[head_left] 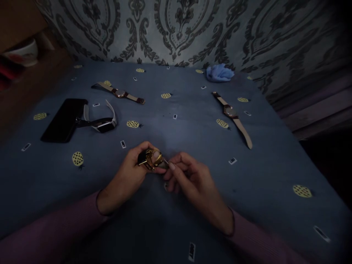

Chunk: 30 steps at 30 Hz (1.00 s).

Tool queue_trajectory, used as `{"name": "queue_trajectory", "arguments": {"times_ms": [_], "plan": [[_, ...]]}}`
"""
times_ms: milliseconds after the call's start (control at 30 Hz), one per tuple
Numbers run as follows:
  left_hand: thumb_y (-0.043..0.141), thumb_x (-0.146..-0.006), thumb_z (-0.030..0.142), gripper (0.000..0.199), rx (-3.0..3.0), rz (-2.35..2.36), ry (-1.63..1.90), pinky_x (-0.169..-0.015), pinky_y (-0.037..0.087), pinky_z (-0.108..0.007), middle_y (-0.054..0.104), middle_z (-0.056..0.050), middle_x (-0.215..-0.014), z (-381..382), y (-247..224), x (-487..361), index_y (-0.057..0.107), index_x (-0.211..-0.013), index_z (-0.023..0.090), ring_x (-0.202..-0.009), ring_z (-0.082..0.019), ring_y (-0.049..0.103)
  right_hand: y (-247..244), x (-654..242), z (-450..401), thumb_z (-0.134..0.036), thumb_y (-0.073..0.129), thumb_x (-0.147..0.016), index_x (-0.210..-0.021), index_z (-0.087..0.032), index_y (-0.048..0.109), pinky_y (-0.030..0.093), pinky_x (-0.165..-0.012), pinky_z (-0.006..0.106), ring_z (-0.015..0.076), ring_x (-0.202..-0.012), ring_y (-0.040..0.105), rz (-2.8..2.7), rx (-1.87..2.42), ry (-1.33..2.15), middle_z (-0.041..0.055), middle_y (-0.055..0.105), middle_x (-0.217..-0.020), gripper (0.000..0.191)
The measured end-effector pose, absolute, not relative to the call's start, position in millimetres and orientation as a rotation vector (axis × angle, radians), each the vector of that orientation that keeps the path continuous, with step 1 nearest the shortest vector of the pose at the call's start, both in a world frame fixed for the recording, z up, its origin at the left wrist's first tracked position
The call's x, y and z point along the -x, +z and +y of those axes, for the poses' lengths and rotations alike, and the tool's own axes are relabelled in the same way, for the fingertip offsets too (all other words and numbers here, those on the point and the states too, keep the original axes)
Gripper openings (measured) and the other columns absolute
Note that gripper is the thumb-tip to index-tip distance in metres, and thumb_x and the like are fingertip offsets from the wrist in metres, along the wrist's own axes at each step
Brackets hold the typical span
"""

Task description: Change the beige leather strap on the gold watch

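Observation:
A gold-coloured watch with a dark strap (150, 160) is held in my left hand (130, 172), its fingers wrapped round it near the middle of the table. My right hand (191, 176) is just to the right, thumb and forefinger pinched on a thin, pointed metal tool (165, 161). The tool's tip reaches the right edge of the watch. Most of the tool is hidden by my fingers, and the other right-hand fingers curl beneath.
On the patterned blue tablecloth (176, 135) lie a black phone (64, 121), a white smartwatch (106, 127), a strapped watch (120, 94) at back left and another (230, 111) at right. A crumpled blue cloth (220, 73) sits by the wall.

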<state>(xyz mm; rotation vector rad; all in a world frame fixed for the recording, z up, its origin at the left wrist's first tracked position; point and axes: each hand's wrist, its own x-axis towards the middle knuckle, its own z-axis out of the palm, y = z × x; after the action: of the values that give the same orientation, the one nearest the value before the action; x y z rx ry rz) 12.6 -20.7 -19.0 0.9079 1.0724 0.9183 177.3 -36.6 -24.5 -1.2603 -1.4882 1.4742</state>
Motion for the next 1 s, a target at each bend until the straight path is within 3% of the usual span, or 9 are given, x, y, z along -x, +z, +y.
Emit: {"name": "queue_trajectory", "arguments": {"times_ms": [133,267,500,667,867,1000], "plan": [[0.068,-0.084,0.037,0.027,-0.872,1.058,0.916,-0.074,0.061,-0.026,0.064,-0.003,-0.080,-20.2,-18.3,-12.3,0.055,-0.080,0.015,-0.083,-0.015,0.066,-25.0,-183.3,-34.6,-0.030,0.046,-0.098,-0.088,-0.021,0.053,0.039,-0.050,0.020,0.0084,-0.054,0.047,-1.568,1.296,1.291,-0.0043,0.053,-0.067,0.016],[0.070,-0.084,0.036,0.027,-0.852,1.052,0.925,-0.074,0.060,-0.025,0.063,-0.002,-0.080,-19.4,-18.0,-11.6,0.055,-0.079,0.014,-0.084,-0.015,0.067,-26.6,-186.2,-33.1,-0.032,0.054,-0.094,-0.092,-0.021,0.056,0.042,-0.057,0.022,0.0113,-0.064,0.052,-1.622,1.353,1.263,-0.0023,0.057,-0.073,0.011],[0.071,-0.083,0.035,0.025,-0.815,1.057,0.948,-0.075,0.059,-0.024,0.062,-0.001,-0.080,-19.6,-19.5,-11.2,0.056,-0.077,0.015,-0.084,-0.015,0.067,-28.8,-187.0,-29.4,-0.033,0.057,-0.089,-0.073,-0.018,0.062,0.039,-0.055,0.024,0.0120,-0.060,0.048,-1.691,1.359,1.371,-0.0016,0.053,-0.066,0.022],[0.070,-0.084,0.033,0.023,-0.766,1.034,0.977,-0.073,0.059,-0.023,0.062,-0.001,-0.079,-19.0,-19.9,-11.8,0.058,-0.076,0.015,-0.085,-0.016,0.067,-28.1,-187.1,-27.5,-0.024,0.061,-0.082,-0.078,-0.019,0.066,0.044,-0.062,0.025,0.0139,-0.068,0.055,-1.699,1.274,1.334,0.0014,0.061,-0.076,0.008],[0.070,-0.084,0.033,0.022,-0.754,1.001,0.975,-0.073,0.060,-0.025,0.064,-0.002,-0.081,-19.9,-17.5,-10.9,0.059,-0.077,0.015,-0.087,-0.017,0.067,-23.5,-185.0,-30.9,-0.031,0.059,-0.087,-0.078,-0.019,0.062,0.040,-0.054,0.024,0.0132,-0.063,0.051,-1.584,1.333,1.467,-0.0003,0.058,-0.069,0.015],[0.067,-0.087,0.034,0.021,-0.777,0.973,0.954,-0.067,0.058,-0.024,0.066,-0.003,-0.083,-21.1,-17.0,-10.7,0.059,-0.082,0.015,-0.076,-0.015,0.067,-19.1,-184.5,-31.2,-0.032,0.056,-0.091,-0.077,-0.020,0.056,0.038,-0.055,0.023,0.0113,-0.061,0.048,-1.576,1.306,1.478,-0.0017,0.055,-0.067,0.019]]}}
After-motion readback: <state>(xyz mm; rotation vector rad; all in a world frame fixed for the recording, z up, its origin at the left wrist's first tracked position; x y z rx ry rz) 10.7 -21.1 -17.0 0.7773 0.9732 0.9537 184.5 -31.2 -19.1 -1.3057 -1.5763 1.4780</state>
